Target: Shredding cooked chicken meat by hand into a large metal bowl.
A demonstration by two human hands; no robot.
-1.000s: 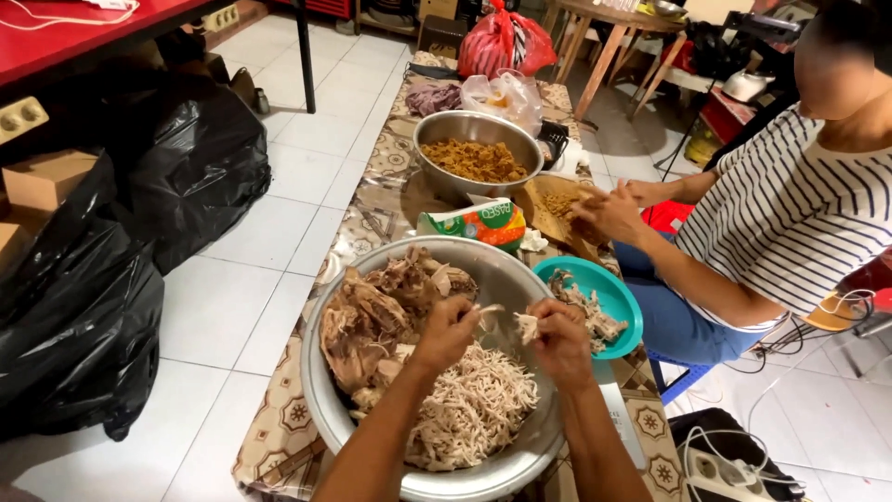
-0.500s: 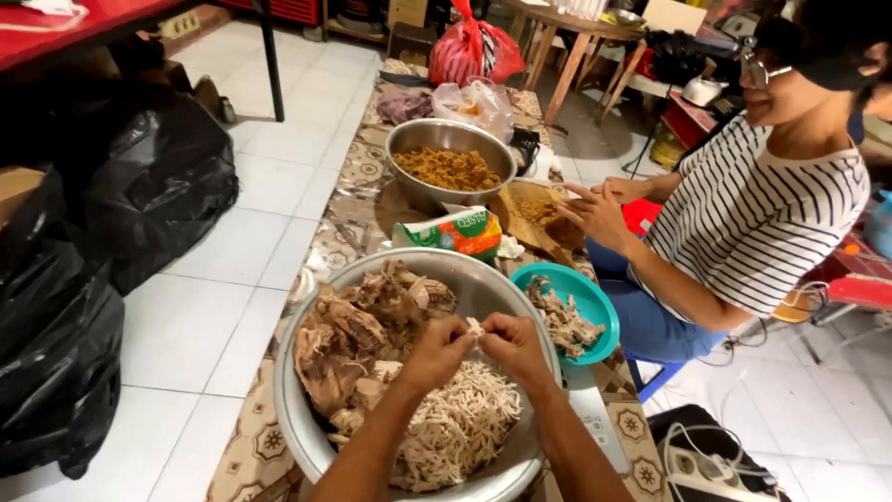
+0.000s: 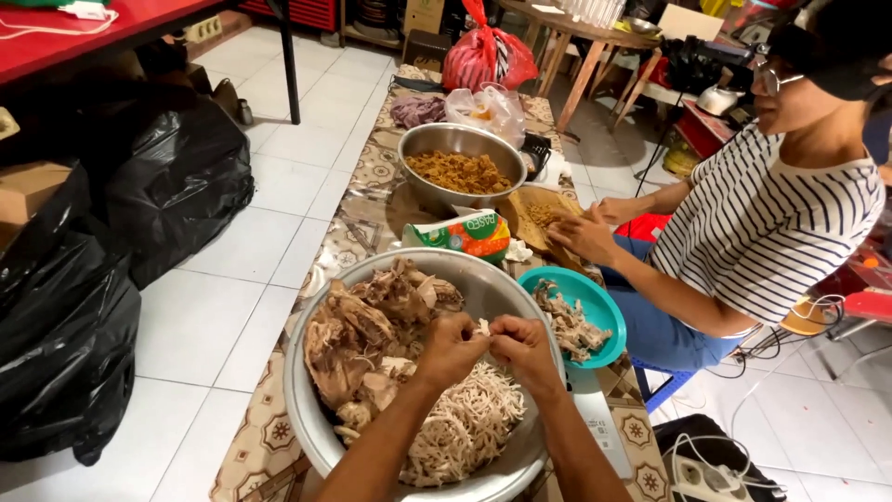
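A large steel basin (image 3: 307,409) sits in front of me on a low patterned table. It holds big chunks of cooked meat (image 3: 358,325) on its left and a heap of pale shredded meat (image 3: 469,423) on its right. My left hand (image 3: 451,349) and my right hand (image 3: 525,349) meet over the middle of the basin, both pinching one small pale piece of meat (image 3: 481,327) between their fingertips. A teal bowl (image 3: 599,311) with bony scraps stands just right of the basin.
A second steel bowl (image 3: 462,177) of brown crumbly food stands farther along the table, with a colourful packet (image 3: 462,232) before it. A person in a striped shirt (image 3: 771,232) sits at the right, hands on a brown tray (image 3: 539,218). Black bags (image 3: 111,232) line the left floor.
My hands have drawn together over the middle of the basin, and the view has tilted up towards the seated person. The person's hands stay at the brown tray.
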